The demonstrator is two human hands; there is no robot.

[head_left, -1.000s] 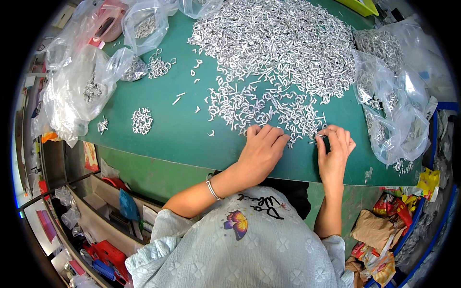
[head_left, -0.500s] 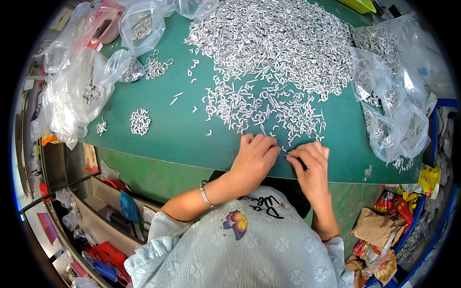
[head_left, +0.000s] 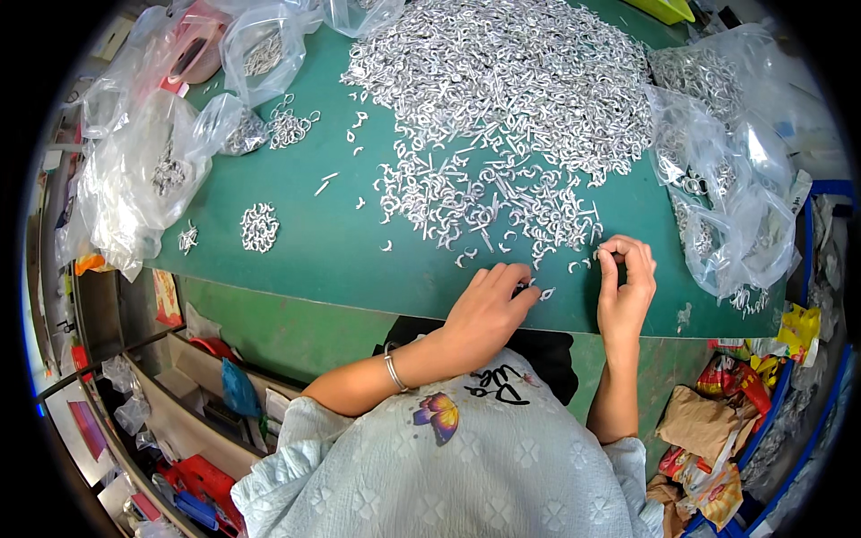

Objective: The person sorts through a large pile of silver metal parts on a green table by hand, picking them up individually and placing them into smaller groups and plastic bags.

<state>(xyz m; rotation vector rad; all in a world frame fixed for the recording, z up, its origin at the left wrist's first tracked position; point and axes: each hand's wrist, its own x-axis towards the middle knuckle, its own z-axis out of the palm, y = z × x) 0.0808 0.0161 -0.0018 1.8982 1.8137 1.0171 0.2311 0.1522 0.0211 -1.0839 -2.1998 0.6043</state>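
“Before the eye travels across the bench (head_left: 332,269), what shows nearest?”

“A silver bracelet (head_left: 394,369) circles the left wrist. The left hand (head_left: 489,307) is poised at the bench's near side, fingers curled toward the thumb. A small curved piece (head_left: 546,293) lies at its fingertips; whether it is gripped cannot be told.”

“And the right hand (head_left: 630,285)?”

“Its thumb and forefinger are drawn together at a second curved piece (head_left: 597,255); whether this is pinched or merely touched is likewise unclear. Such a fingertip posture presumably suits parts too small for the palm.”

“How are the loose pieces arranged?”

“Just beyond the hands, curved bits and short rods form a thin scatter (head_left: 439,204), probably so that single ones are easily reached. Well to the left, a round cluster (head_left: 259,227) and a smaller cluster (head_left: 187,237) sit apart, perhaps to avoid mixing.”

“What lies farther off?”

“See-through bags (head_left: 740,255) on the right contain more silvery parts, likely to keep them together. Left of centre is a loose group of rings (head_left: 290,130). A dense heap (head_left: 502,81) fills the far middle, plausibly set back to leave room in front; beyond it shows a yellow tray (head_left: 664,9).”
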